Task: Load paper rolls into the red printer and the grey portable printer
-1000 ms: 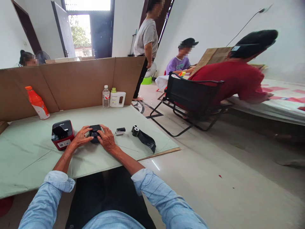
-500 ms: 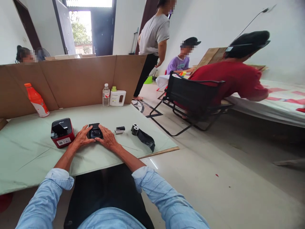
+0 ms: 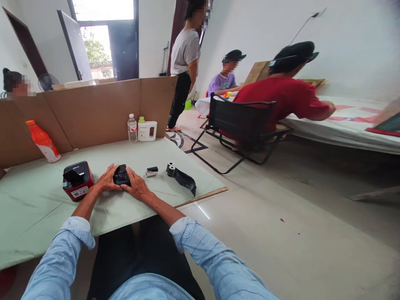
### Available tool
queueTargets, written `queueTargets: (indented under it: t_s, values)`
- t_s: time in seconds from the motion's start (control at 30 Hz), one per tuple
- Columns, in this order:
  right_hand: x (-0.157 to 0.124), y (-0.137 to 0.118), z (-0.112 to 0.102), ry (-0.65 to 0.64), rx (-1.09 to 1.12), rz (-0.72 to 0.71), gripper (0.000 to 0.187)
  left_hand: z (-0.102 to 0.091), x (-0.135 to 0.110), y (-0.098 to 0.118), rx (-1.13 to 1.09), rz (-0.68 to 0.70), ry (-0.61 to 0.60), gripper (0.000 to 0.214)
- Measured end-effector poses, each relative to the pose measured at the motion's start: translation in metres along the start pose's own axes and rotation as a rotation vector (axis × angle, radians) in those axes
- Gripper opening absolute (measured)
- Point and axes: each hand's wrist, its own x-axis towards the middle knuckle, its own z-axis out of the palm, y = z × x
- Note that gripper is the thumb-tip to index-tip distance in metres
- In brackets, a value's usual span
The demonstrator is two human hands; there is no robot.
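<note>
A small black boxy device (image 3: 121,175) rests on the pale green tabletop (image 3: 103,212); its exact kind is unclear. Against its left side, my left hand (image 3: 108,179) presses with thumb and fingers. From the opposite side, my right hand (image 3: 136,185) grips it too, the two thumbs close together at its near edge. Left of my hands stands a red and black box (image 3: 78,180) with a black flap raised on top and a white label on its front. A small black and white piece (image 3: 151,171) lies to the right, near rolls of black strip (image 3: 171,168) with a length unrolled.
A cardboard screen (image 3: 100,104) lines the table's back edge. Before it stand an orange bottle (image 3: 43,141), a clear bottle (image 3: 132,130) and a white jug (image 3: 146,130). To the right, a person in red sits on a black folding chair (image 3: 240,118); other people are farther back.
The view has shifted slightly, so the scene sits a little farther left. Both hands keep their hold on the black device. The standing person's arm now hangs straighter.
</note>
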Motion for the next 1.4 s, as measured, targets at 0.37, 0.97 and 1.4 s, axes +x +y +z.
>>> queueTargets:
  t_s: [0.37,0.97,1.4]
  values:
    - [0.015,0.025,-0.061,0.146,-0.207,0.058,0.063,-0.004,0.010,-0.008,-0.012,0.010,-0.017,0.131]
    - [-0.007,0.064,-0.090,-0.095,-0.292,0.168,0.026,-0.018,0.038,0.012,0.002,0.001,0.107,0.123]
    - [-0.051,0.064,-0.075,0.088,-0.273,0.080,0.044,0.055,0.141,0.058,-0.120,-0.013,0.031,0.127]
